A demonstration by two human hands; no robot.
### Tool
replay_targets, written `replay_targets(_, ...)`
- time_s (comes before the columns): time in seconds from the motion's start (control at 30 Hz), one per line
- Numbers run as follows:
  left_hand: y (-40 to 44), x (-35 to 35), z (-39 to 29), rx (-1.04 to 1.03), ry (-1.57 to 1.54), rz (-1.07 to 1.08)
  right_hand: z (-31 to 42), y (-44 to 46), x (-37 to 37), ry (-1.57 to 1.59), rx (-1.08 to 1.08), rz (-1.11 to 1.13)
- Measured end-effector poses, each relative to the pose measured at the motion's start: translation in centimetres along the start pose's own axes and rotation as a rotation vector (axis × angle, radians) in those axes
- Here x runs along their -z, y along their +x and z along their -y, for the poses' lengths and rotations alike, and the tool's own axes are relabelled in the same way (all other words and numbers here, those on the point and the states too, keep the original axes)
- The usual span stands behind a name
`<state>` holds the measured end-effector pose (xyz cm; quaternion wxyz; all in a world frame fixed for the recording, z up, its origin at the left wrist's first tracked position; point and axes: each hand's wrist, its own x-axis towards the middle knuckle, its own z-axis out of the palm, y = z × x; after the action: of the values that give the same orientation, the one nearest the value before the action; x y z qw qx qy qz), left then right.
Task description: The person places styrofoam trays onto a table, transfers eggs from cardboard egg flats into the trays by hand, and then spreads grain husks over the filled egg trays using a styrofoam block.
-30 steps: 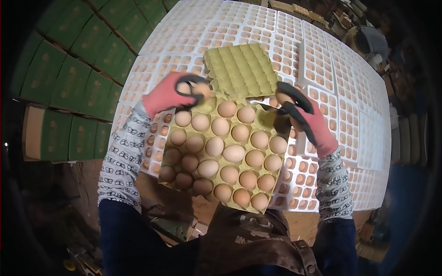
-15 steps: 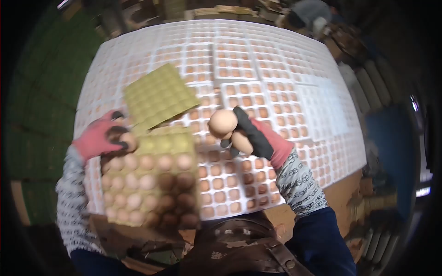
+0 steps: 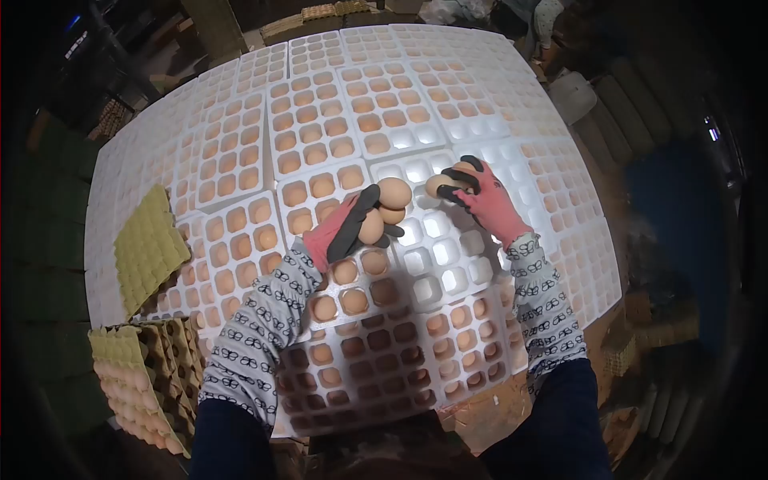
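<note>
My left hand (image 3: 352, 228), in a pink and black glove, is closed around several brown eggs (image 3: 394, 194) above the white foam trays. To its right, my right hand (image 3: 478, 196), gloved the same way, grips eggs (image 3: 439, 186) between thumb and fingers. Beneath and between the hands lies a white foam tray (image 3: 432, 254) whose visible cells hold no eggs. Neighbouring foam trays (image 3: 309, 128) carry brown eggs in square cells. How many eggs my right hand holds is partly hidden by its fingers.
A tilted yellow-green pulp tray (image 3: 150, 250) rests on the foam trays at the left. Below it, another pulp tray of eggs (image 3: 132, 392) stands at the table's left edge. Grey rolled or stacked objects (image 3: 616, 112) are beyond the right side. Part of a person (image 3: 546, 18) shows at the top.
The view has swung right, so the pulp trays now appear far left. Both hands, holding eggs, have moved away from the pulp egg tray to the foam tray with bare cells.
</note>
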<state>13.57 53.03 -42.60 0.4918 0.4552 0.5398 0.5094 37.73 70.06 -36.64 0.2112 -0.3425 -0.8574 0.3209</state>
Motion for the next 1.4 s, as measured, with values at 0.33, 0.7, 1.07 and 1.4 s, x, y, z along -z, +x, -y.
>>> replay_targets(0.33,10.0,-4.1,-2.3,-0.042,0.771,-0.267,-4.9,5.5,2.6,0.907,-0.520,0.124)
replay_targets(0.7,8.4,-5.1,-2.5,-0.283,0.682,-0.519,-3.2,2.0,-2.5,-0.033,0.131,-0.230)
replay_targets(1.07,-32.0,12.2,-18.7,-0.187,1.150,-0.293,1.4,1.2,-8.2,-0.595,0.083,-0.036)
replay_targets(1.4,-50.5,27.5,-14.7,0.102,1.069,-0.213,46.7,-14.5,-28.4,-0.174,0.686,0.502)
